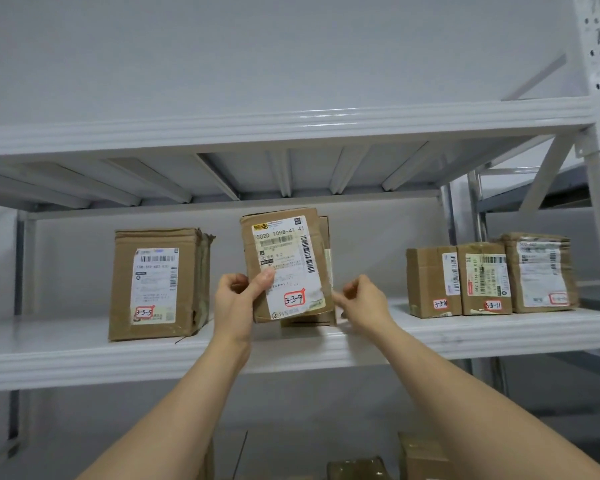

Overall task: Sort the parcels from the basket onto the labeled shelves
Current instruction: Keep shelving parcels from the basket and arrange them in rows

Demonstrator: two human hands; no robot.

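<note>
A brown cardboard parcel [286, 251] with a white label marked 3-3-7 is held upright over the white shelf [84, 351]. My left hand [238, 299] grips its lower left edge, thumb across the label. My right hand [359, 301] is at the parcel's lower right corner, fingers curled toward it; whether it grips the parcel or the box behind it I cannot tell. Another brown box [326, 271] stands right behind the held parcel, mostly hidden. The basket is out of view.
A parcel marked 3-3-5 [156, 284] stands at the left of the shelf. Three parcels [489, 278] stand side by side at the right, two marked 3-3-10 and 3-3-11. Another shelf [291, 123] runs above. More boxes [420, 457] show on the level below.
</note>
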